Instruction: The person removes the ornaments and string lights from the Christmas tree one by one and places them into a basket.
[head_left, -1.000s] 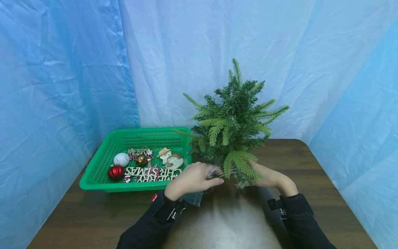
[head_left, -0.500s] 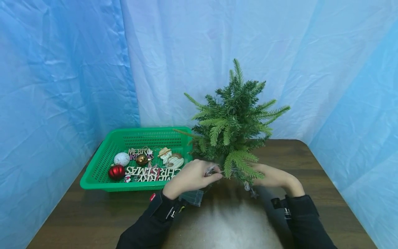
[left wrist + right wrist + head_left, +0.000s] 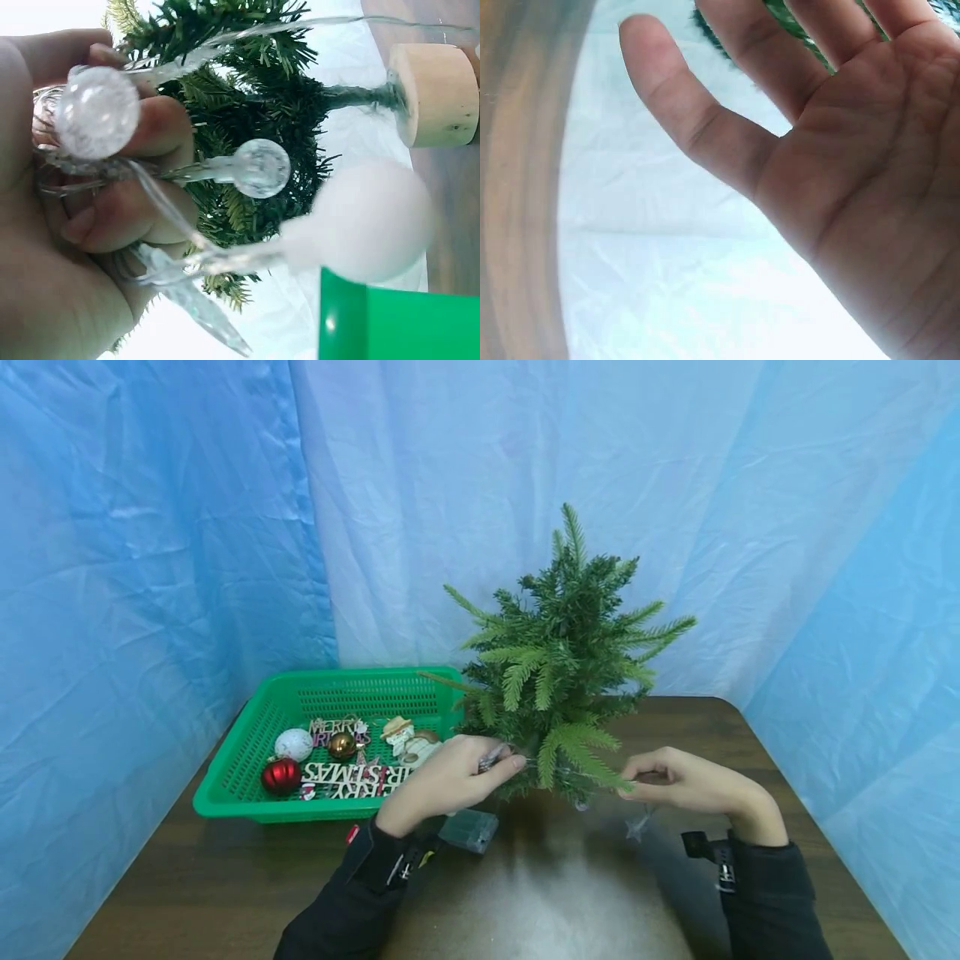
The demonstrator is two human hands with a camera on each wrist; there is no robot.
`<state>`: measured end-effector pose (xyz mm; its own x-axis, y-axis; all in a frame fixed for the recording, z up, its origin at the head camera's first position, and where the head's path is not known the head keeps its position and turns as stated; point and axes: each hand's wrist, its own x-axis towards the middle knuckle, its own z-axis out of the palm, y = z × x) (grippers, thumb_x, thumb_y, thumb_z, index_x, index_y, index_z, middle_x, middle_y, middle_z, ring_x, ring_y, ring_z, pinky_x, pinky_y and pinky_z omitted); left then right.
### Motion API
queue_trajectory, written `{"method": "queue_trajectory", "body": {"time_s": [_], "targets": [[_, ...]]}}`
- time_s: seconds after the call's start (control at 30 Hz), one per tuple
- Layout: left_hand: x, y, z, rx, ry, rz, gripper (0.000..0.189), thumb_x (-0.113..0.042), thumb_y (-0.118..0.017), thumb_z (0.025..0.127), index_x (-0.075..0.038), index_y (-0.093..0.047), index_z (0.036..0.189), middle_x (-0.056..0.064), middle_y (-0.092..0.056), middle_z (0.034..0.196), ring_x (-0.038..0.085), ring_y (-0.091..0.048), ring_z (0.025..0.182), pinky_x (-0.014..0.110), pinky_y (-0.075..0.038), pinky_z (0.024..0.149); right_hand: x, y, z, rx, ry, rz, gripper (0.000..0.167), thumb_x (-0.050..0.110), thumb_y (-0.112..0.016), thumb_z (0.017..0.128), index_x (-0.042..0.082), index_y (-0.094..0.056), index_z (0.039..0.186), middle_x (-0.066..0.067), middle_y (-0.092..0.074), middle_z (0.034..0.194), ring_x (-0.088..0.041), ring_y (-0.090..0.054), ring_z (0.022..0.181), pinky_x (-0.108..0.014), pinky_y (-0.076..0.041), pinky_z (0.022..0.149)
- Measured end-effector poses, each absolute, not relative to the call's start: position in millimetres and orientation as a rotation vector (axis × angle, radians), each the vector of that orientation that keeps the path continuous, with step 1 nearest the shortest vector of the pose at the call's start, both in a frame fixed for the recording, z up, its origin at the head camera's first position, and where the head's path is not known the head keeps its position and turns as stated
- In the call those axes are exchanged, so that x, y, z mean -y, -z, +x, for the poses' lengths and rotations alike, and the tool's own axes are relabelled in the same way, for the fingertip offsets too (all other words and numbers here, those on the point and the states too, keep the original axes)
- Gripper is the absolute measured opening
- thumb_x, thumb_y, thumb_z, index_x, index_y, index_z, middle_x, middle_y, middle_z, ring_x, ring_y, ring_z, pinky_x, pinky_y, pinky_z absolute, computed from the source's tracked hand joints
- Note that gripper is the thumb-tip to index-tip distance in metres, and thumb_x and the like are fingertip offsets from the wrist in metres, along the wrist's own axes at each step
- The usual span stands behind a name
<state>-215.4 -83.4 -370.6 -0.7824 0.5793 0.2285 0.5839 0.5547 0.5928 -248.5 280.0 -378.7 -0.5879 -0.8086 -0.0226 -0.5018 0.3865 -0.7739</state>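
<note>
A small artificial Christmas tree (image 3: 558,660) stands upright on the table, its round wooden base (image 3: 439,94) visible in the left wrist view. My left hand (image 3: 453,777) is at the tree's lower left, fingers curled round a bundle of string lights (image 3: 97,112). Clear bulbs and a frosted white ball (image 3: 375,221) dangle from that bundle. Right of the lowest branches, my right hand (image 3: 690,785) pinches the lights' thin clear wire between thumb and finger. Below it hangs a clear star (image 3: 637,827). The right wrist view cuts off those fingertips.
A green plastic basket (image 3: 225,772) on the left holds a red bauble (image 3: 281,775), a white ball (image 3: 293,744), a brown bauble (image 3: 342,745), wooden lettering and a snowman figure (image 3: 397,732). A dark translucent box (image 3: 468,831) lies below my left hand. Blue cloth (image 3: 450,485) hangs behind.
My right hand has come out from under the branches and moved right, drawing the wire and star with it. My left hand has shifted slightly left, still holding the bundle.
</note>
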Motion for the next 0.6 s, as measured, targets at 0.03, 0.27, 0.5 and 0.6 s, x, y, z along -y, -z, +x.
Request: {"method": "queue_trajectory", "body": {"time_s": [0.03,0.27,0.5,0.6], "targets": [[84.2,370.2,-214.7,2.748,1.085,-1.025,0.047,-0.049,-0.046,0.107,-0.02,-0.045,0.07,-0.01,-0.03,0.059,0.007,-0.027,0.048,0.025,-0.027,0.054,-280.6,376.5,-246.1,-2.248,1.066,-1.144,0.016,0.018,-0.056,0.107,0.022,-0.071,0.111,0.001,-0.067,0.098,-0.015,-0.058,0.076,-0.033,-0.051,0.068],[84.0,366.1,-210.9,2.592,1.198,-1.053,0.042,-0.041,-0.055,0.105,-0.02,-0.044,0.071,-0.01,-0.03,0.061,0.007,-0.027,0.053,0.024,-0.032,0.057,-283.2,365.8,-238.6,-2.225,1.242,-1.24,0.028,0.003,-0.046,0.108,0.014,-0.073,0.106,-0.004,-0.072,0.105,-0.02,-0.067,0.096,-0.033,-0.055,0.082],[85.9,364.7,-210.1,2.591,1.231,-1.068,0.04,-0.04,-0.058,0.104,-0.021,-0.047,0.071,-0.012,-0.027,0.06,0.007,-0.024,0.052,0.024,-0.029,0.057,-285.8,362.5,-238.4,-2.266,1.548,-1.206,0.029,-0.004,-0.042,0.107,0.005,-0.069,0.11,-0.01,-0.069,0.087,-0.025,-0.068,0.086,-0.033,-0.055,0.079],[86.3,365.0,-211.5,2.548,1.214,-1.093,0.044,-0.039,-0.059,0.104,-0.021,-0.043,0.067,-0.012,-0.028,0.06,0.007,-0.025,0.052,0.024,-0.029,0.057,-285.5,362.9,-239.4,-2.192,1.503,-1.245,0.03,-0.007,-0.041,0.106,0.004,-0.069,0.109,-0.012,-0.069,0.086,-0.025,-0.067,0.082,-0.035,-0.055,0.072]]}}
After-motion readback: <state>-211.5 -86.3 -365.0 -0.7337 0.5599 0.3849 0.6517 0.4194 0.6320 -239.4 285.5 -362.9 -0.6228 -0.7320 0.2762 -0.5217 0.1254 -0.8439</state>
